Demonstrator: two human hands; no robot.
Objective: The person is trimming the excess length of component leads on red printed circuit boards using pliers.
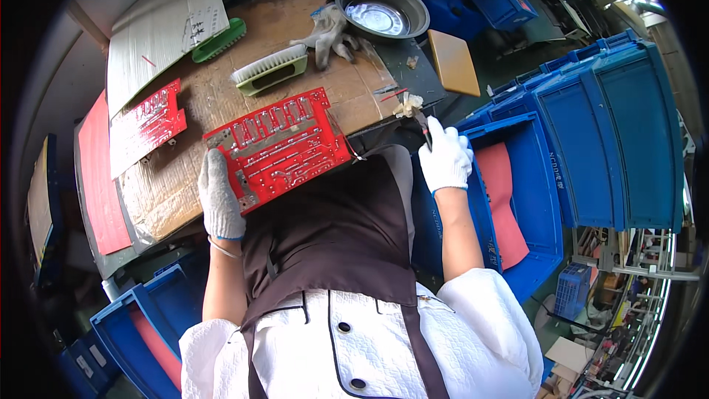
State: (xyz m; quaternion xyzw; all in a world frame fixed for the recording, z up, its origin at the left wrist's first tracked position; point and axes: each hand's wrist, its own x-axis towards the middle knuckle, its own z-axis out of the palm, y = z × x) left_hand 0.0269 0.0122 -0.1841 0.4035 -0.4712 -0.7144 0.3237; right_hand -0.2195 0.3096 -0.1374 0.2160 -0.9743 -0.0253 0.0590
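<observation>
A red circuit board [284, 148], with metallic solder lines and rows of parts, is tilted over the near edge of the bench. My left hand [221, 199], in a pale work glove, grips its left side. My right hand [446, 154], also gloved, is closed round a slim dark tool [423, 125] at the bench's right corner. The tool's far end meets a crumpled whitish lump [408, 106]; I cannot tell its exact kind. A second red circuit board [151, 122] lies farther left on a white sheet.
Cardboard [170, 185] covers the bench. Beyond the board lie a white-bristled brush [269, 70], a green brush [220, 41], a loose glove [329, 37] and a round metal basin [421, 18]. Blue crates [543, 251] stand at my right, and another blue crate [125, 325] at lower left.
</observation>
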